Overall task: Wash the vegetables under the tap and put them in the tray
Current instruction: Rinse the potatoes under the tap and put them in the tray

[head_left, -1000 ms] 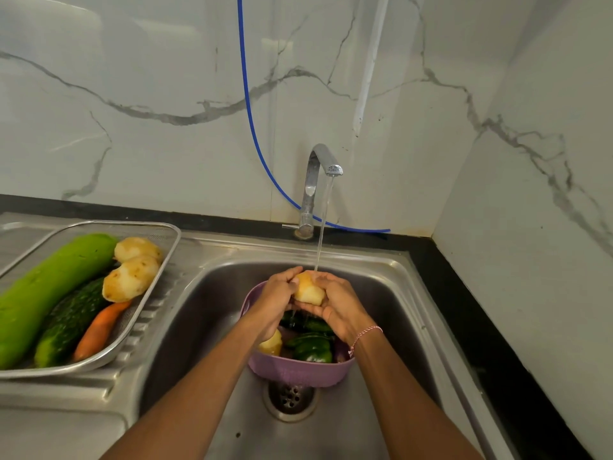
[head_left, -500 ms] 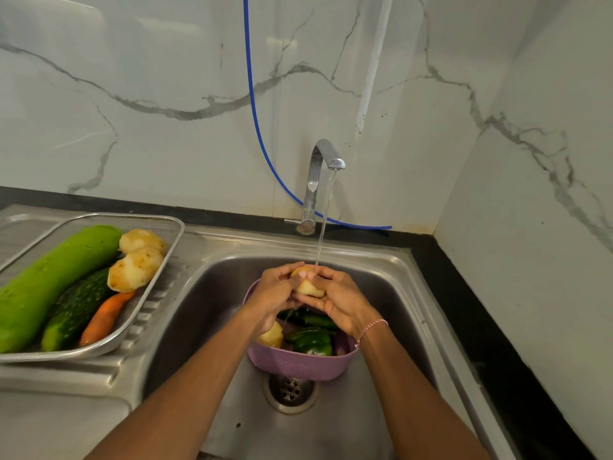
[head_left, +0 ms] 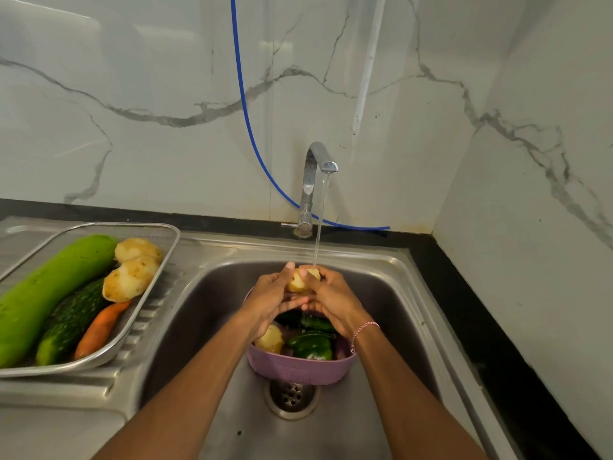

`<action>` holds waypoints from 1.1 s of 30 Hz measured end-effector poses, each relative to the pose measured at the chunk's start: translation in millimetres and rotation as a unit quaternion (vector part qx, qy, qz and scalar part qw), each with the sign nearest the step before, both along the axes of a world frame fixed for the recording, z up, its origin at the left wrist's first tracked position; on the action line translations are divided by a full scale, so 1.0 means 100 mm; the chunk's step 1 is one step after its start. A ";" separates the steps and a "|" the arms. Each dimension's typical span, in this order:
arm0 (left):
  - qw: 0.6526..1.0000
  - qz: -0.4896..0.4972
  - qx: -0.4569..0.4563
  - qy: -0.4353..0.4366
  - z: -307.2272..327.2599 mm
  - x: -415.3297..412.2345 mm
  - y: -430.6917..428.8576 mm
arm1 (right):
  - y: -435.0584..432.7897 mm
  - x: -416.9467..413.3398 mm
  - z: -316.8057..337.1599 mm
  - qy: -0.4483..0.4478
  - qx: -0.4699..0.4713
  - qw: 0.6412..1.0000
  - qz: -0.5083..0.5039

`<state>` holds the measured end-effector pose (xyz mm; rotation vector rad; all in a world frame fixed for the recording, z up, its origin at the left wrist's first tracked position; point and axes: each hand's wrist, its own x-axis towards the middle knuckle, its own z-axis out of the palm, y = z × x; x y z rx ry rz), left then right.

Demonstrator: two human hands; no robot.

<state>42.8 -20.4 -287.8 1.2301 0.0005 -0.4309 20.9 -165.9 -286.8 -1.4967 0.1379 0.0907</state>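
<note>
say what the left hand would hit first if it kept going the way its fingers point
The left hand points forward and rightward into the potato it grips; just past that, the right hand closes the way. Exact depth is unclear.

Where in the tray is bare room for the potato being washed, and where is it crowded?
Bare mesh lies between the gourd and the far-left tray rim, and a strip beside the carrot. Crowded: around potatoes and cucumber.

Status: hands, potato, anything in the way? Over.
Busy: left hand and right hand grip the potato under the running tap. Five vegetables in the tray; more in the purple basket. Nothing in the way.
</note>
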 end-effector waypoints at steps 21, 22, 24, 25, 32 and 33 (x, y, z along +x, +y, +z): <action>0.980 -0.038 0.148 -0.126 -0.05 0.03 -0.03 | -0.03 -0.02 0.05 -0.016 0.035 0.996 -0.079; 0.975 -0.043 0.164 -0.146 -0.05 0.03 -0.04 | -0.03 -0.01 0.05 -0.008 0.045 0.995 -0.090; 0.955 -0.042 0.225 -0.191 -0.08 0.05 -0.06 | -0.04 0.01 0.05 0.008 0.073 0.992 -0.100; 0.948 -0.029 0.244 -0.203 -0.09 0.06 -0.07 | -0.05 0.01 0.05 0.013 0.093 0.991 -0.092; 0.971 0.020 0.174 -0.161 -0.07 0.03 -0.09 | -0.05 -0.03 0.11 0.020 0.128 0.992 -0.008; 0.977 0.005 0.157 -0.145 -0.08 0.03 -0.09 | -0.05 -0.04 0.11 0.020 0.126 0.992 0.006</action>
